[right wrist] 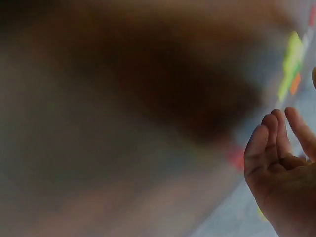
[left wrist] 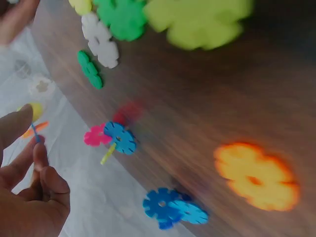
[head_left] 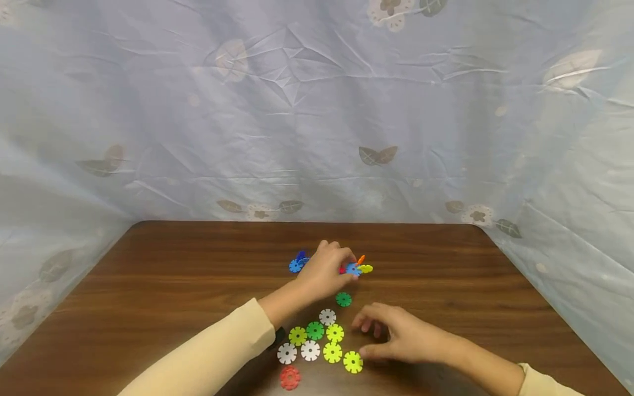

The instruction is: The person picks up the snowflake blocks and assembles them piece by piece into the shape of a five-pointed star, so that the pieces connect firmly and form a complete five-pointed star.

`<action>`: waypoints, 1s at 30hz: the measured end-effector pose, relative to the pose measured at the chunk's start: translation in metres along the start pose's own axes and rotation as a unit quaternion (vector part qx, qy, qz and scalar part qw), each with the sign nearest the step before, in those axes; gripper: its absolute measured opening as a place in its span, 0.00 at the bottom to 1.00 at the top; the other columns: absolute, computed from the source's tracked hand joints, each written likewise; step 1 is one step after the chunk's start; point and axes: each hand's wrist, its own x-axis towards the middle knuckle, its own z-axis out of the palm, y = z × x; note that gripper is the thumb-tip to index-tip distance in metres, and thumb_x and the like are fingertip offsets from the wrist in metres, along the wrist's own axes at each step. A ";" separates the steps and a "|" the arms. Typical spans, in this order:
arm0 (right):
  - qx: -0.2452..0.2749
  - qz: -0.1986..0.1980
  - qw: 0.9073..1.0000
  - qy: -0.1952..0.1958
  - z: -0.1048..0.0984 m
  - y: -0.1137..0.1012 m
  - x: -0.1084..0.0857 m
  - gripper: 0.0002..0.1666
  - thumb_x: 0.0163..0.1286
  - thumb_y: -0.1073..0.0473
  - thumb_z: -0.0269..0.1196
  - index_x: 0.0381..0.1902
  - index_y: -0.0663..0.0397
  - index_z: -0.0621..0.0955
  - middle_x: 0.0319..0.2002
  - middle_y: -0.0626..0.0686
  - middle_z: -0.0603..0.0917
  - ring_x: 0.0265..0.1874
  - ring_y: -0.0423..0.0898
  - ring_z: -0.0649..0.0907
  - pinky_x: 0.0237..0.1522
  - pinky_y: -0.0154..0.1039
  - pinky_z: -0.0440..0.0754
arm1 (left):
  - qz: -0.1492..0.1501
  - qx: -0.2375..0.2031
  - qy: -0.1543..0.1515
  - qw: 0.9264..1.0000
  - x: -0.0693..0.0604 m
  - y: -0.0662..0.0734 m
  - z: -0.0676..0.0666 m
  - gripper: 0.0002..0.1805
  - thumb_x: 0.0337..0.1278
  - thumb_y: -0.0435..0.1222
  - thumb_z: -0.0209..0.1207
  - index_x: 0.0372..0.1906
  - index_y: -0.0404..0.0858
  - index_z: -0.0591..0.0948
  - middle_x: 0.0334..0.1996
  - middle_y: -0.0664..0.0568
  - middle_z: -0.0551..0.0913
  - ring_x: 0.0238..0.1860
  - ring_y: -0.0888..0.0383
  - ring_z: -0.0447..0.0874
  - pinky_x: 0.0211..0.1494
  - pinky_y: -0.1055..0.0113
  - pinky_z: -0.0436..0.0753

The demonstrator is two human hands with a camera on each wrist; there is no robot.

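Observation:
My left hand [head_left: 324,269] pinches a blue notched plastic disc [head_left: 353,269] between thumb and fingers, toward the far part of the table. Joined to it are an orange disc [head_left: 361,259] and a yellow disc [head_left: 366,269]. The left wrist view shows another joined group nearby, with a pink disc [left wrist: 96,136] and a blue disc [left wrist: 120,138]. My right hand [head_left: 403,335] is over the near right of the loose discs, fingers loosely bent, holding nothing. Its thumb is close to a yellow-green disc [head_left: 353,362]; contact is unclear.
Loose white, green and yellow-green discs cluster around a white disc [head_left: 310,350] near the front. A red disc [head_left: 290,378] lies closest to me, and a green one [head_left: 343,299] farther out. Joined blue discs [head_left: 296,265] sit left of my left hand. Patterned cloth [head_left: 317,137] surrounds the table.

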 end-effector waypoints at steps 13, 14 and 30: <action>-0.052 -0.051 0.997 -0.006 0.028 -0.007 -0.006 0.16 0.70 0.44 0.71 0.53 0.33 0.84 0.43 0.38 0.78 0.41 0.29 0.73 0.41 0.26 0.79 | -0.038 0.133 -0.100 0.985 0.032 0.008 0.012 0.16 0.63 0.45 0.72 0.50 0.42 0.86 0.44 0.53 0.89 0.46 0.56 0.76 0.45 0.67 0.83; -0.050 -0.051 0.997 -0.007 0.028 -0.008 -0.006 0.15 0.70 0.44 0.71 0.53 0.33 0.85 0.43 0.38 0.78 0.42 0.30 0.73 0.41 0.27 0.79 | -0.040 0.136 -0.103 0.984 0.033 0.009 0.013 0.16 0.63 0.45 0.72 0.50 0.42 0.86 0.44 0.53 0.89 0.46 0.56 0.76 0.45 0.67 0.84; -0.040 -0.050 0.998 -0.003 0.018 -0.007 -0.009 0.11 0.74 0.50 0.69 0.48 0.45 0.81 0.41 0.40 0.86 0.33 0.25 0.78 0.34 0.26 0.82 | -0.037 0.153 -0.122 0.980 0.024 0.008 0.018 0.14 0.67 0.44 0.69 0.50 0.43 0.83 0.44 0.52 0.87 0.50 0.54 0.79 0.42 0.64 0.85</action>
